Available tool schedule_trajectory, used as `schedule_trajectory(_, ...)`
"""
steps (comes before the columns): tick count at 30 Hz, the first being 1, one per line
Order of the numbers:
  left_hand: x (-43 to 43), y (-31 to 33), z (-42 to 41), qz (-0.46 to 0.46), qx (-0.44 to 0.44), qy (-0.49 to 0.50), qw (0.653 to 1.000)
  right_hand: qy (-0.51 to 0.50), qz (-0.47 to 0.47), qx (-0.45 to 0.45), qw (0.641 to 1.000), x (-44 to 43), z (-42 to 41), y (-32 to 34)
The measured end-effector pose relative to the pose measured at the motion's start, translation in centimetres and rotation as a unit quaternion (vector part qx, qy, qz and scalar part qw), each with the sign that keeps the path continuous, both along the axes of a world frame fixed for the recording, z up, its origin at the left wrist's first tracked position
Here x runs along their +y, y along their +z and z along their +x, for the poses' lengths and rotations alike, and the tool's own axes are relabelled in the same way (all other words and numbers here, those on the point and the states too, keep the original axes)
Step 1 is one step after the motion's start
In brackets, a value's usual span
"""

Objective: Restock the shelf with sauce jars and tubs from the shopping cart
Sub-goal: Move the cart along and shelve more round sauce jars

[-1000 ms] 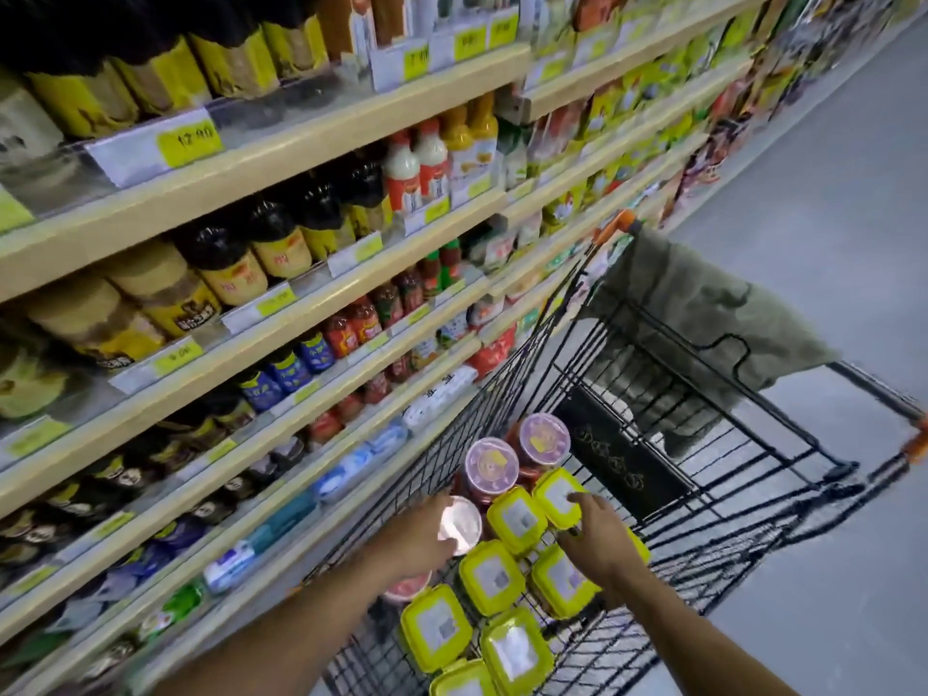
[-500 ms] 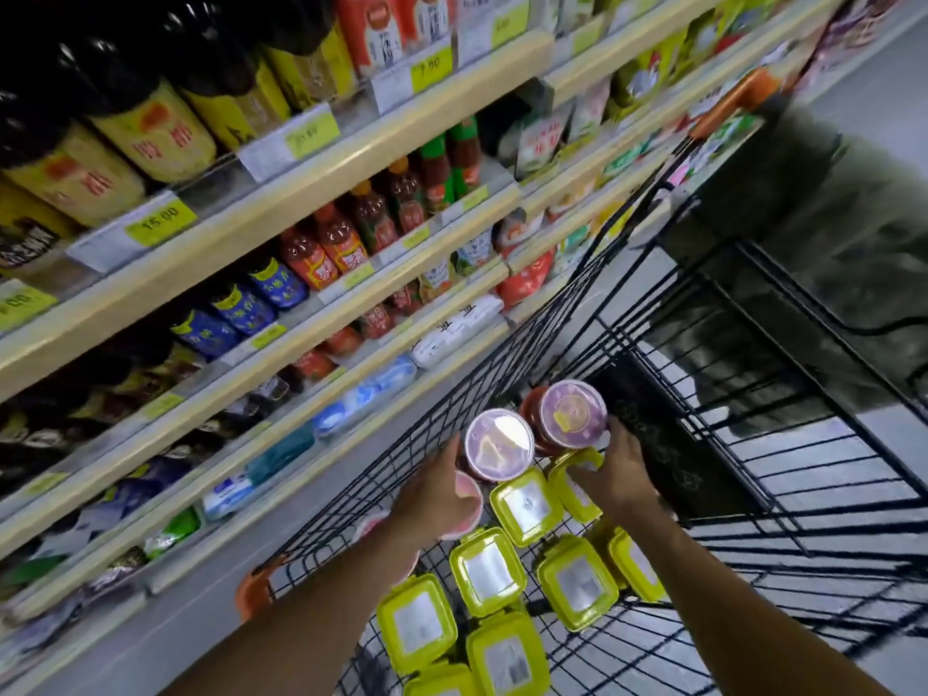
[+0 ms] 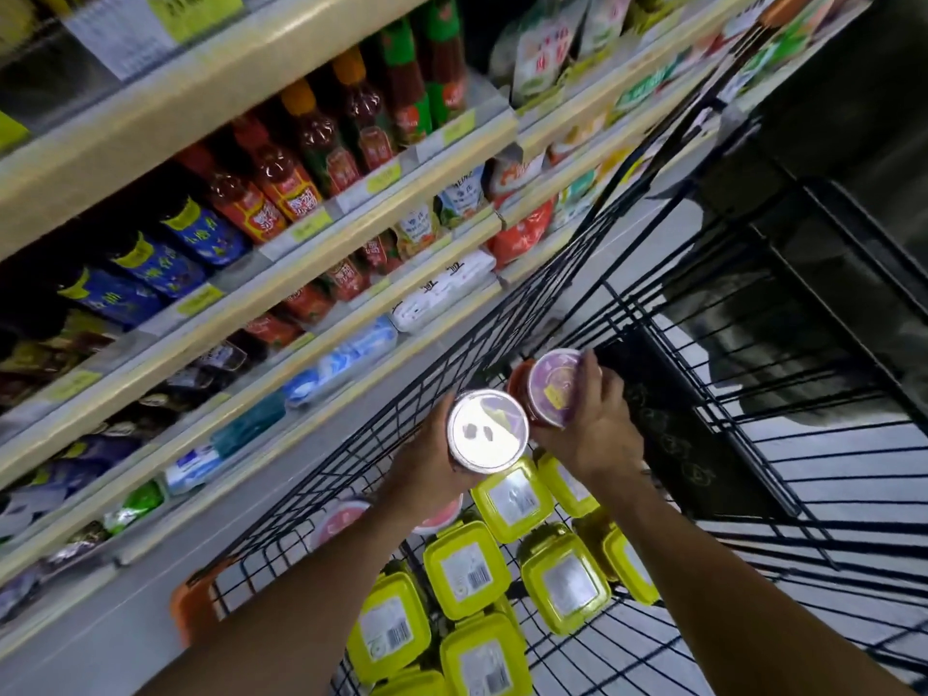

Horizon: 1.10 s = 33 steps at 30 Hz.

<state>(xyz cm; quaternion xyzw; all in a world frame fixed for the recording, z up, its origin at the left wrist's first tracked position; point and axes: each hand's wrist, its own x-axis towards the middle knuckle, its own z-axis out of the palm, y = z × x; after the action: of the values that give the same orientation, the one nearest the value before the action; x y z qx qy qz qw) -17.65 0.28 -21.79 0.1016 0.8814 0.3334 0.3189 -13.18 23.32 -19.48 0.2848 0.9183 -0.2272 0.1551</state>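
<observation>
Left hand [image 3: 427, 462] wraps silver-lidded tub [image 3: 488, 430], right hand [image 3: 590, 424] clasps purple-lidded tub [image 3: 555, 385], both above shopping cart [image 3: 502, 313]; tubs likely rigid, moderately heavy, slick-sided, so grip sidewalls below rim, not lid.

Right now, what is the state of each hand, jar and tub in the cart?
Left hand: grips the silver-lidded jar.
Right hand: grips the purple-lidded jar.
Silver-lidded jar: lid on, held.
Purple-lidded jar: lid on, held.
Yellow-lidded tubs: closed, standing in the cart.
</observation>
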Motion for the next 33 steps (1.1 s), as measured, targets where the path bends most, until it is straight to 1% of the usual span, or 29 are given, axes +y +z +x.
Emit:
schedule_trajectory(2, 0.3, 0.1, -0.1, 0.006, 0.004, 0.000, 1.000, -0.010, -0.002, 0.029, 1.000, -0.1, 0.0, -0.3)
schedule_trajectory(7, 0.7, 1.1, -0.3, 0.025, 0.002, 0.000, 1.000, -0.037, -0.046, 0.082, 0.995, 0.2, -0.1, -0.4)
schedule_trajectory(11, 0.5, 2.7, -0.4, 0.045, -0.006, 0.007, 0.999, -0.047, -0.106, 0.104, 0.988, 0.8, 0.6, 0.0)
schedule_trajectory(15, -0.1, 5.3, 0.4, 0.063, -0.009, 0.018, 0.998, -0.057, -0.127, 0.122, 0.983, 0.9, 1.7, 1.6)
schedule_trajectory(20, -0.8, 8.7, 1.7, 0.088, 0.001, 0.028, 0.996, -0.044, -0.148, 0.148, 0.977, 0.8, 2.8, 5.2)
schedule_trajectory(26, -3.0, 13.6, 3.0, 0.123, 0.012, 0.079, 0.989, -0.046, -0.162, 0.185, 0.968, 0.3, 3.2, 11.3)
schedule_trajectory(29, -4.8, 16.4, 3.2, 0.135, 0.040, 0.093, 0.986, -0.038, -0.170, 0.220, 0.960, -1.0, 2.6, 14.8)
schedule_trajectory(33, -8.2, 20.4, 3.3, 0.164, 0.081, 0.102, 0.978, 0.006, -0.164, 0.255, 0.953, -3.0, 1.5, 18.5)
